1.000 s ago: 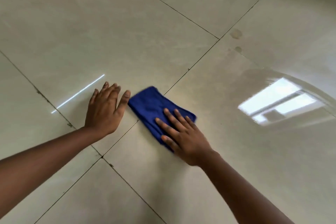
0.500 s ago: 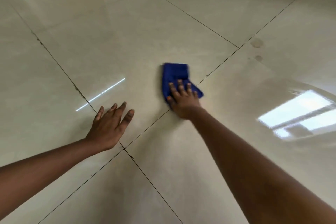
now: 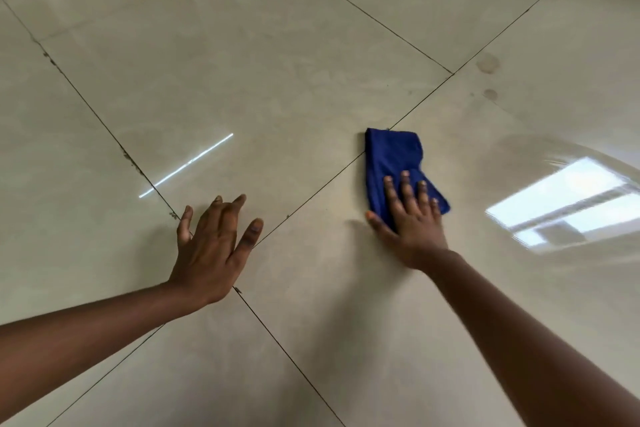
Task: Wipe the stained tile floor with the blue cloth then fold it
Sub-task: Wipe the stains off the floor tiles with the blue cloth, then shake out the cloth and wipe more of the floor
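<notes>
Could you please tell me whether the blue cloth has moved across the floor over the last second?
Yes. The folded blue cloth has slid from near the flat left hand along the grout line towards the two round brownish stains, under the right hand.

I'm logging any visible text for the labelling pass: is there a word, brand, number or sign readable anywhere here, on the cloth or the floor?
None: no text is readable in this view.
Folded blue cloth under the right hand: plain, no label or tag showing.
Glossy beige tile floor: only grout lines, two round stains and light reflections.
Left hand: bare, flat on the floor.
</notes>
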